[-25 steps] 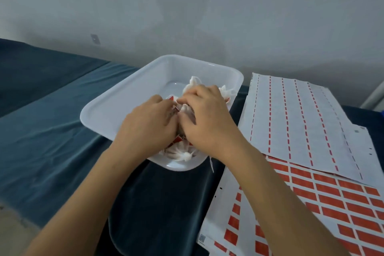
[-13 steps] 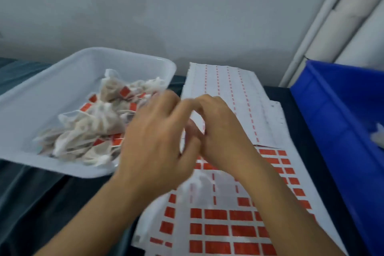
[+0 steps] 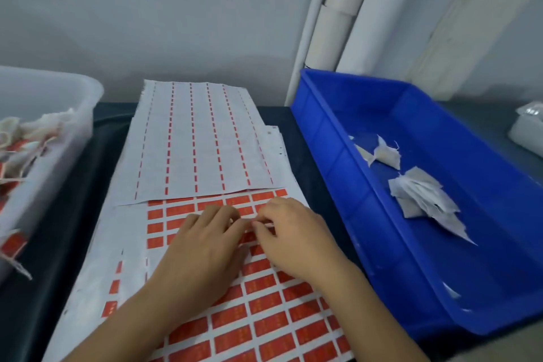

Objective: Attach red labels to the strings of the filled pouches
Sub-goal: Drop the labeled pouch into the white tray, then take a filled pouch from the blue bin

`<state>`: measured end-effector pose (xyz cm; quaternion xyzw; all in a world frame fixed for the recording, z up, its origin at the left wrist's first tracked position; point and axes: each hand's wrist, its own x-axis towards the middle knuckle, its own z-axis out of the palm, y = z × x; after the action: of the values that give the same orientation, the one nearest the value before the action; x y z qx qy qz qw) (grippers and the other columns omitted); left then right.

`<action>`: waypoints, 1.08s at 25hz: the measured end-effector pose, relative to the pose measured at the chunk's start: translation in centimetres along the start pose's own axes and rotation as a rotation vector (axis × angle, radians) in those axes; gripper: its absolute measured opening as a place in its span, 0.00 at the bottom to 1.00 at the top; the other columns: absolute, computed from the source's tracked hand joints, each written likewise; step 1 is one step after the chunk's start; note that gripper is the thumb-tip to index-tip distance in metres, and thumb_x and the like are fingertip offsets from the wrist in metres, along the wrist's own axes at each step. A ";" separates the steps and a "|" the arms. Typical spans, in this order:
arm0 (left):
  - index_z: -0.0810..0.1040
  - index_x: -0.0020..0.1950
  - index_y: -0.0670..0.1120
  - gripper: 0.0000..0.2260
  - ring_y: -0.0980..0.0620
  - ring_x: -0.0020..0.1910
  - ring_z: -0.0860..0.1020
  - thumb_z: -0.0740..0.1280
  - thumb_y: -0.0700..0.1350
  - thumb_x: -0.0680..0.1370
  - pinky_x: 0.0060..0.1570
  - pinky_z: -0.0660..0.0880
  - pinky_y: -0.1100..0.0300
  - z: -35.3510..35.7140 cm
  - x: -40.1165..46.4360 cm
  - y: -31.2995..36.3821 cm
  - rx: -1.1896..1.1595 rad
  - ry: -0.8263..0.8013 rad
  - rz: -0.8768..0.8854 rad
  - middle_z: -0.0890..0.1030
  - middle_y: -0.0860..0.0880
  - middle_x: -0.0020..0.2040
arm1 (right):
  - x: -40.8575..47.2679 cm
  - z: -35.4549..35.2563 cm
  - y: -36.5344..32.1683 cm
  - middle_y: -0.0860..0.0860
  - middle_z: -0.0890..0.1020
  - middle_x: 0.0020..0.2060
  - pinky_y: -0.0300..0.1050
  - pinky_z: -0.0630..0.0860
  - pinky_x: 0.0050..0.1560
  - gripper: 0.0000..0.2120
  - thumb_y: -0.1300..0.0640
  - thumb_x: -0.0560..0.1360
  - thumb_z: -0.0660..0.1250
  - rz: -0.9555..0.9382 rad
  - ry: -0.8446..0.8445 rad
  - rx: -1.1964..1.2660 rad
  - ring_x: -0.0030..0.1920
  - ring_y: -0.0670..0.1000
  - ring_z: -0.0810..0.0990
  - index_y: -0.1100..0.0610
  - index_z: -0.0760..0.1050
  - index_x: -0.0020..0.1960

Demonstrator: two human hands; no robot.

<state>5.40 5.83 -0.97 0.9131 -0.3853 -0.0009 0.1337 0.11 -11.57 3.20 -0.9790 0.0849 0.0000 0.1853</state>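
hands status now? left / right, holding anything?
Left hand: fingers curled on the label sheet, pinching at a red label; grip unclear.
Right hand: fingertips pinched beside the left's; what it holds cannot be told.

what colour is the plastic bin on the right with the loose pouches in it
Bright blue; the rectangular plastic bin shows clearly in the head view, the only one.

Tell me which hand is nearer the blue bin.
Right. The right hand lies on the red label sheet just beside the blue bin; the left hand lies farther off, on the right hand's far side.
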 end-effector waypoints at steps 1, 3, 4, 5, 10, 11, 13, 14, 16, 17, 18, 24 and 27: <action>0.70 0.74 0.63 0.19 0.53 0.71 0.71 0.59 0.61 0.84 0.75 0.65 0.53 -0.1 0.1 0.0 0.006 -0.020 0.013 0.73 0.59 0.73 | 0.3 -0.7 0.1 0.38 0.80 0.49 0.33 0.73 0.44 0.08 0.41 0.82 0.63 0.014 -0.015 0.007 0.44 0.41 0.80 0.42 0.77 0.53; 0.70 0.75 0.64 0.22 0.53 0.72 0.71 0.56 0.64 0.82 0.75 0.64 0.52 -0.4 0.1 -0.2 0.019 -0.070 0.037 0.71 0.60 0.74 | 0.9 -3.2 0.6 0.38 0.81 0.46 0.34 0.74 0.42 0.07 0.43 0.82 0.63 0.035 0.020 0.011 0.41 0.40 0.80 0.43 0.78 0.53; 0.69 0.75 0.64 0.23 0.53 0.73 0.70 0.54 0.65 0.81 0.75 0.64 0.53 -0.7 0.1 -0.2 0.030 -0.090 0.044 0.70 0.60 0.74 | 1.2 -4.9 1.0 0.39 0.81 0.44 0.35 0.73 0.40 0.06 0.45 0.82 0.64 0.049 0.074 0.013 0.41 0.40 0.80 0.43 0.79 0.52; 0.69 0.75 0.64 0.24 0.53 0.73 0.71 0.53 0.65 0.80 0.75 0.64 0.52 -0.9 0.1 -0.3 0.040 -0.105 0.046 0.71 0.60 0.74 | 1.4 -6.8 1.7 0.39 0.81 0.41 0.37 0.72 0.38 0.06 0.47 0.82 0.64 0.066 0.149 0.017 0.39 0.40 0.79 0.44 0.79 0.49; 0.66 0.78 0.66 0.28 0.55 0.76 0.66 0.48 0.66 0.79 0.77 0.60 0.55 -1.5 0.3 -0.4 0.024 -0.137 0.051 0.67 0.61 0.77 | 2.4 -14.3 7.9 0.44 0.83 0.42 0.44 0.75 0.38 0.08 0.56 0.82 0.64 0.268 0.367 -0.092 0.42 0.47 0.80 0.48 0.80 0.47; 0.65 0.78 0.66 0.27 0.56 0.76 0.65 0.48 0.66 0.79 0.77 0.59 0.56 -1.5 0.4 -0.6 0.014 -0.118 0.063 0.65 0.62 0.77 | 2.7 -15.2 9.3 0.46 0.84 0.48 0.45 0.76 0.42 0.05 0.56 0.82 0.65 0.333 0.283 -0.124 0.47 0.48 0.80 0.48 0.80 0.52; 0.63 0.78 0.67 0.24 0.57 0.76 0.65 0.52 0.66 0.82 0.77 0.60 0.58 -1.4 0.4 -0.8 0.017 -0.096 0.099 0.63 0.64 0.77 | 3.3 -15.7 11.1 0.48 0.81 0.59 0.47 0.77 0.51 0.12 0.53 0.81 0.68 0.416 -0.014 -0.218 0.55 0.51 0.79 0.49 0.77 0.64; 0.64 0.78 0.67 0.23 0.56 0.75 0.66 0.56 0.65 0.82 0.75 0.63 0.58 -1.6 0.5 -0.6 0.027 -0.099 0.109 0.65 0.64 0.76 | 3.4 -15.4 11.6 0.48 0.80 0.62 0.48 0.76 0.53 0.17 0.52 0.80 0.69 0.426 -0.157 -0.236 0.55 0.51 0.78 0.48 0.75 0.68; 0.73 0.73 0.64 0.21 0.54 0.69 0.74 0.67 0.61 0.80 0.69 0.71 0.55 -2.0 0.6 0.4 0.026 -0.092 0.119 0.73 0.62 0.71 | 3.7 -14.3 11.8 0.46 0.80 0.60 0.47 0.76 0.53 0.20 0.56 0.80 0.68 0.405 -0.303 -0.204 0.52 0.50 0.78 0.48 0.73 0.71; 0.76 0.70 0.63 0.20 0.53 0.66 0.77 0.71 0.59 0.78 0.66 0.74 0.55 -2.1 0.7 1.0 -0.005 -0.077 0.121 0.77 0.61 0.69 | 3.9 -13.9 12.0 0.46 0.80 0.55 0.47 0.77 0.51 0.20 0.59 0.80 0.67 0.390 -0.308 -0.188 0.49 0.49 0.78 0.47 0.73 0.71; 0.77 0.70 0.63 0.20 0.54 0.66 0.77 0.72 0.58 0.78 0.65 0.74 0.55 -2.0 1.0 1.8 -0.031 -0.074 0.143 0.78 0.61 0.68 | 4.1 -13.6 12.2 0.45 0.80 0.50 0.46 0.76 0.49 0.20 0.61 0.80 0.66 0.383 -0.292 -0.196 0.46 0.49 0.78 0.48 0.74 0.70; 0.66 0.77 0.67 0.21 0.58 0.74 0.68 0.61 0.61 0.83 0.72 0.61 0.61 -0.7 2.6 4.9 -0.120 -0.002 0.269 0.68 0.66 0.74 | 4.1 -13.0 11.9 0.49 0.72 0.33 0.53 0.71 0.68 0.12 0.68 0.79 0.64 0.331 -0.186 -0.377 0.34 0.48 0.71 0.53 0.74 0.42; 0.65 0.77 0.67 0.21 0.59 0.74 0.67 0.60 0.61 0.83 0.72 0.61 0.63 -0.7 2.7 5.1 -0.138 0.000 0.275 0.68 0.66 0.74 | 3.9 -13.2 11.7 0.50 0.76 0.38 0.54 0.71 0.68 0.10 0.66 0.80 0.65 0.310 -0.145 -0.370 0.38 0.48 0.72 0.52 0.74 0.45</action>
<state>3.75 0.69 1.26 0.8404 -0.5055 -0.0091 0.1953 1.60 -27.77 11.14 -0.9690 0.2191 0.1142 0.0063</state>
